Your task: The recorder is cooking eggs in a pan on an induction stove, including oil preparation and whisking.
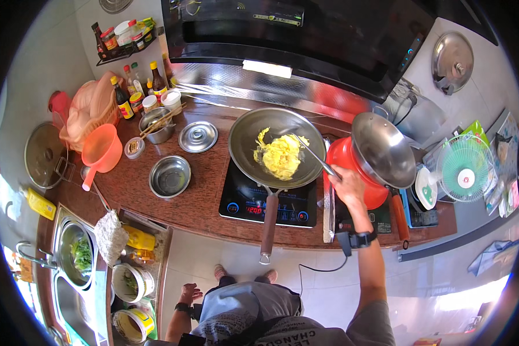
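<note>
Yellow scrambled egg [282, 156] lies in a wok [246, 129] on a lit induction cooktop [238, 203]. My right hand [348, 186] grips the metal handle of a cooking utensil [313, 155] from the wok's right side, and the utensil's working end meets the egg. The wok's brown handle [269, 225] points towards me, held by neither hand. My left hand [191, 293] hangs low at my left side, away from the counter, fingers apart and holding nothing. A steel bowl [170, 176] with a little residue stands left of the wok, with a metal lid [198, 136] behind it.
Right of the wok, a second wok [382, 149] leans over a red basin [341, 151], near a small fan [465, 168]. An orange ladle-like scoop [101, 149], sauce bottles [122, 101] and a steel pot with chopsticks [158, 134] stand left. Leafy greens [81, 255] lie in the sink's bowl.
</note>
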